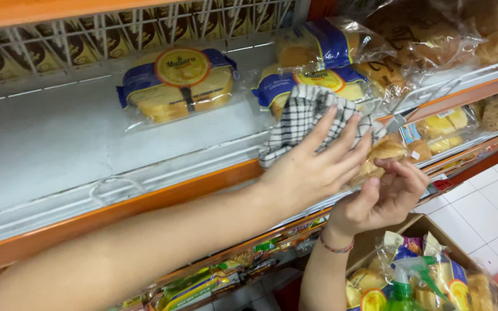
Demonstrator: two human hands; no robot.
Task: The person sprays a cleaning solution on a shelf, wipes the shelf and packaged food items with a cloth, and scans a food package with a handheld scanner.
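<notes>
Cardboard box (433, 230) nearest, below the shelf (59, 150), packed with bagged bread plus one green spray bottle (402, 288). Above it, right hand (384, 198), beaded band at wrist, fingers pinched together on one bun bag (390, 151) at shelf's front edge. Just left, left hand (312, 164), fingers spread flat, pressing one checked cloth (304, 118) onto shelf. Behind cloth, two blue-labelled cake packs stacked (318, 60); a third (177, 83) alone, further left.

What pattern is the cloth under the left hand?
Black-and-white check, on the cloth under the left hand; head view.
</notes>
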